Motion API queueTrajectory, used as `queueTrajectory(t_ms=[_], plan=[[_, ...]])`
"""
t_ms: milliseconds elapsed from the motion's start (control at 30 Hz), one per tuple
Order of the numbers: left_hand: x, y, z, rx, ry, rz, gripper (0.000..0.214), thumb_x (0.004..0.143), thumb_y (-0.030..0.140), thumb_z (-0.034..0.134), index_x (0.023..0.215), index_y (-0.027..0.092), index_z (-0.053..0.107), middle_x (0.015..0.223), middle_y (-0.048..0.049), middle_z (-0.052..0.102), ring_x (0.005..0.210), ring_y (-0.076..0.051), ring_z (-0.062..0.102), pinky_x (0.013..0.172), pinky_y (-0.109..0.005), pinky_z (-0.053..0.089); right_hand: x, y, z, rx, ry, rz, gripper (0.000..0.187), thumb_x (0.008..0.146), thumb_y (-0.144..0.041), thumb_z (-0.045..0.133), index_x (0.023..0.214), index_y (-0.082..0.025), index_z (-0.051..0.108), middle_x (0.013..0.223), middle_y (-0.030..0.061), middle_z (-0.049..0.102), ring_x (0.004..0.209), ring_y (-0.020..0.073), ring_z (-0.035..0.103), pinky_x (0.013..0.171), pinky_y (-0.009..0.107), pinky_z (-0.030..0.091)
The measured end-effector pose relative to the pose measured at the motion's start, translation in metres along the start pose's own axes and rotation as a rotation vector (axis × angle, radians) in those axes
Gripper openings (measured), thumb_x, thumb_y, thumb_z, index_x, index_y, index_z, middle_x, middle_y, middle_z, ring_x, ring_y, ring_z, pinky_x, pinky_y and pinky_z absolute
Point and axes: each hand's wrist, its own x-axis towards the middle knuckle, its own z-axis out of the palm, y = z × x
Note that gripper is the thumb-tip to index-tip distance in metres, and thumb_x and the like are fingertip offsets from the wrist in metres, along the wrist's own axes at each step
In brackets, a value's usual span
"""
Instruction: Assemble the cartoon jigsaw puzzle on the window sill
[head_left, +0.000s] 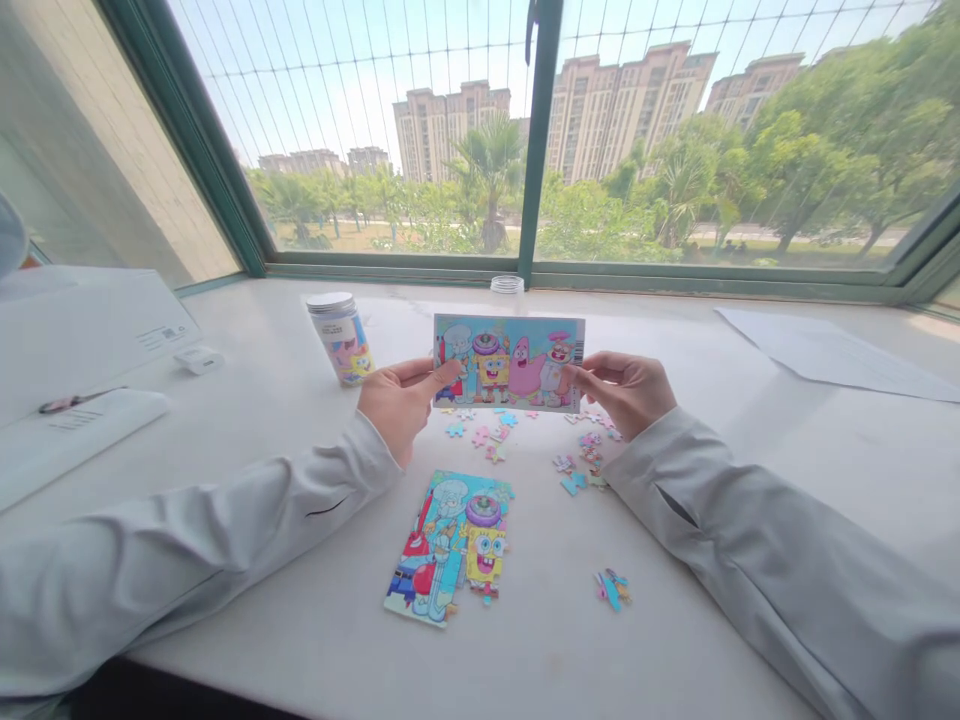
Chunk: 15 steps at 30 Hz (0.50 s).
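Note:
Between my two hands a cartoon picture card (510, 363) is held up above the table, its printed side facing me. My left hand (401, 400) pinches its left end with the thumb in front. At the right end, my right hand (626, 390) grips it the same way. Below the card lies a partly joined jigsaw puzzle (450, 545) with cartoon figures and an uneven right edge. Loose puzzle pieces (491, 436) are scattered behind it, and more pieces (581, 465) lie near my right wrist. A small cluster of pieces (613, 588) sits to the puzzle's right.
A clear jar with a cartoon label (339, 340) stands beyond my left hand. A round clear lid (508, 285) rests by the window frame. White papers (840, 350) lie at right. White boxes (82, 430) and a small white object (199, 360) are at left.

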Motion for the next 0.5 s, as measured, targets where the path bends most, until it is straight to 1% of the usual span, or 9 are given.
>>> queueTrajectory(t_ms=[167, 367, 433, 500], plan=[[-0.0009, -0.0011, -0.0003, 0.001, 0.005, -0.013, 0.048, 0.046, 0.037, 0.089, 0.081, 0.010, 0.070, 0.050, 0.0049, 0.054, 0.035, 0.000, 0.022, 0.031, -0.020, 0.009, 0.0008, 0.0037, -0.0008, -0.014, 0.005, -0.015, 0.041, 0.061, -0.057, 0.077, 0.067, -0.017, 0.070, 0.052, 0.0006, 0.062, 0.044, 0.0105, 0.045, 0.042, 0.025, 0.035], [-0.0024, -0.0015, 0.0000, 0.007, -0.006, -0.036, 0.047, 0.047, 0.036, 0.088, 0.081, 0.011, 0.069, 0.046, 0.0077, 0.048, 0.034, 0.000, 0.019, 0.032, -0.020, 0.008, 0.0017, 0.0072, -0.0002, -0.060, 0.028, -0.019, 0.041, 0.062, -0.057, 0.076, 0.068, -0.017, 0.070, 0.052, 0.0010, 0.062, 0.044, 0.0095, 0.044, 0.041, 0.024, 0.030], [-0.0028, -0.0012, 0.0003, 0.007, -0.003, -0.036, 0.046, 0.047, 0.036, 0.088, 0.080, 0.011, 0.068, 0.046, 0.0083, 0.047, 0.034, 0.000, 0.018, 0.032, -0.020, 0.008, 0.0018, 0.0076, 0.0001, -0.050, 0.029, -0.028, 0.042, 0.062, -0.058, 0.076, 0.068, -0.017, 0.071, 0.053, 0.0013, 0.063, 0.044, 0.0096, 0.045, 0.040, 0.024, 0.030], [-0.0035, -0.0007, 0.0008, 0.005, -0.003, -0.040, 0.047, 0.046, 0.035, 0.088, 0.081, 0.011, 0.068, 0.046, 0.0083, 0.047, 0.034, 0.000, 0.018, 0.032, -0.020, 0.008, 0.0021, 0.0084, 0.0002, -0.022, 0.019, -0.037, 0.042, 0.062, -0.058, 0.076, 0.069, -0.017, 0.071, 0.055, 0.0020, 0.065, 0.046, 0.0112, 0.049, 0.041, 0.025, 0.032]])
